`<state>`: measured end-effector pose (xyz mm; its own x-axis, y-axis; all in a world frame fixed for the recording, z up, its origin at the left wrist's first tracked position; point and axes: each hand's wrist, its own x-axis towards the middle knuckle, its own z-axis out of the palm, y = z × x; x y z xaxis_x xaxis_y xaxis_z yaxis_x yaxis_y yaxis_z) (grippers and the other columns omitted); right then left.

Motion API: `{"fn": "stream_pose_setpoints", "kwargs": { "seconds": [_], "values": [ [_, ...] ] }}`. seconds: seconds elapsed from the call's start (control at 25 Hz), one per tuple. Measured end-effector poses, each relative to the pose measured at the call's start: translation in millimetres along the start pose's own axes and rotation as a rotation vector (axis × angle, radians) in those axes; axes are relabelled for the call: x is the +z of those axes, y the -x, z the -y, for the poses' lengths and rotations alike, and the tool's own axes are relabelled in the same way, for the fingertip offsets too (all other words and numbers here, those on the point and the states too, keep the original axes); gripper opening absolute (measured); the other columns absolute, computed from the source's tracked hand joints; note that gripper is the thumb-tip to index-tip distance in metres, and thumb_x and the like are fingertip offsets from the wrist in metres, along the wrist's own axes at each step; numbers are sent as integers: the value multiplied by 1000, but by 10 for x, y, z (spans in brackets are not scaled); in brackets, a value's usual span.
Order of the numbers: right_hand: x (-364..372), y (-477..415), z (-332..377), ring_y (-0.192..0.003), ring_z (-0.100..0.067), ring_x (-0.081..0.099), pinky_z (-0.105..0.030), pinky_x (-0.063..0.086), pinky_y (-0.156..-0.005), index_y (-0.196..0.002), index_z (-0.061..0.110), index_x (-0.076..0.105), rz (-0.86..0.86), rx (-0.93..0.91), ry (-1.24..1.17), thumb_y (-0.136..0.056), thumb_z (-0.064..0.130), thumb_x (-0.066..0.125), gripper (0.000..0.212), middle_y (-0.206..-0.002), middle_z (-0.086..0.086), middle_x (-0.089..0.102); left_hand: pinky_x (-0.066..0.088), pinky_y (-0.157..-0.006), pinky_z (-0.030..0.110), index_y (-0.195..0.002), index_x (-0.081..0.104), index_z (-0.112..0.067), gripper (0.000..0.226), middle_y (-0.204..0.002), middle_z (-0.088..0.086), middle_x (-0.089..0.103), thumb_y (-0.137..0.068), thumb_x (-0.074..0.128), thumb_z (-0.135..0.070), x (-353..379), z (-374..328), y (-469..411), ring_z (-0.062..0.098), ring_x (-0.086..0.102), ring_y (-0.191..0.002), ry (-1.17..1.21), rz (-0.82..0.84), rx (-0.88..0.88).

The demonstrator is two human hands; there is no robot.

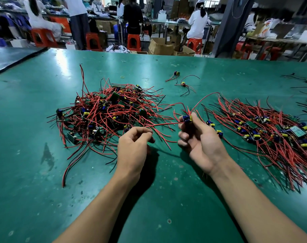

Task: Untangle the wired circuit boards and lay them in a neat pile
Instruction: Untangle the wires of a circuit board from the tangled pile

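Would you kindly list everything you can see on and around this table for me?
Tangled pile: one, red-black wires, green boards, table's left.
Neat pile: one, same colours, table's right.
Loose boards: two, red-black wires, far centre.
Rubber band: one, yellow, behind tangled pile.
Table: one, green, beneath all.
Stools: several, red, background.
Held board: one, blue-yellow parts, right hand.
Red wire: one, red, between hands.
Left hand: one, fingers pinch red wire.
Right hand: one, grips held board.

Light: bright and even, from above the table (26, 172).
Glare: pale sheen at the table's far left.
Shadows: soft and dark on the table, beneath the left hand (133, 148) and right hand (200, 142).
Blur: the room beyond the table's far edge.
Distortion: the table's edges bow.
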<state>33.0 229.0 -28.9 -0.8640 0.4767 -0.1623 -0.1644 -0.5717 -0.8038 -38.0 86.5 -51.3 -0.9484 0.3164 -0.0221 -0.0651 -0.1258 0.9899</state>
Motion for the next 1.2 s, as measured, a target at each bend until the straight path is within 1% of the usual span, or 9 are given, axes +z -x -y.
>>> {"fn": "stream_pose_setpoints", "kwargs": {
  "seconds": [0.12, 0.36, 0.44, 0.6, 0.68, 0.8, 0.96, 1.08, 1.2],
  "values": [
    [26, 34, 23, -50, -8, 33, -18, 27, -42, -76, 14, 70, 98, 107, -84, -99, 39, 49, 40, -66, 4, 47, 36, -42, 15, -83, 73, -13, 13, -69, 4, 69, -93, 64, -14, 20, 44, 23, 4, 48, -44, -86, 99, 91],
    [77, 127, -91, -45, -5, 37, -17, 28, -41, -81, 18, 65, 198, 227, 357, -85, 48, 60, 30, -61, 6, 53, 37, -43, 21, -76, 73, -16, 30, -67, 9, 64, -85, 69, -45, 15, 16, 2, 13, 47, -45, 78, 305, 22],
    [74, 129, -101, -43, -5, 39, -18, 34, -41, -80, 19, 67, 199, 173, 402, -86, 50, 63, 32, -61, 5, 57, 42, -45, 22, -81, 74, -17, 22, -68, 7, 65, -82, 71, -39, -9, 15, 16, 16, 54, -51, 36, 363, 52],
    [38, 107, -116, -42, -6, 41, -18, 32, -40, -74, 21, 69, 181, 114, 392, -74, 52, 75, 32, -60, 6, 55, 49, -66, 31, -93, 78, -21, 8, -86, 11, 75, -85, 74, -22, -15, 18, 61, 17, 61, -70, -3, 360, 79],
    [20, 92, -137, -41, -7, 42, -17, 30, -38, -71, 21, 64, 108, 54, 485, -71, 53, 78, 35, -56, 7, 53, 49, -65, 33, -93, 78, -18, 9, -83, 14, 74, -86, 74, -17, -16, 6, 58, 17, 61, -70, -28, 336, 116],
    [-31, 64, -158, -48, -8, 49, -16, 37, -43, -85, 17, 65, 30, -131, 630, -72, 46, 83, 37, -64, 5, 58, 45, -58, 27, -91, 75, -13, 8, -68, 13, 68, -83, 76, -13, 7, 32, 57, 15, 59, -63, -50, 274, 157],
    [-31, 101, -178, -62, -3, 62, -14, 45, -52, -106, 20, 68, 243, -157, 712, -73, 34, 82, 38, -87, 4, 73, 48, -51, 18, -96, 67, -4, 16, -68, 7, 71, -82, 71, 4, 20, 91, 94, 8, 64, -56, -7, 277, 140],
    [-34, 83, -192, -63, -2, 62, -12, 45, -53, -101, 16, 70, 205, -212, 752, -78, 24, 80, 26, -85, -2, 73, 52, -61, 26, -93, 68, -9, 14, -76, 12, 73, -82, 76, -5, 29, 103, 80, 11, 62, -63, -128, 255, 184],
    [-42, 50, -196, -66, -4, 60, -14, 45, -61, -85, 14, 72, 74, -319, 784, -87, 18, 76, 6, -75, 3, 70, 47, -57, 28, -90, 68, -15, 13, -66, 12, 68, -81, 77, -10, 51, 101, 81, 15, 55, -55, -264, 252, 225]
  ]
}}
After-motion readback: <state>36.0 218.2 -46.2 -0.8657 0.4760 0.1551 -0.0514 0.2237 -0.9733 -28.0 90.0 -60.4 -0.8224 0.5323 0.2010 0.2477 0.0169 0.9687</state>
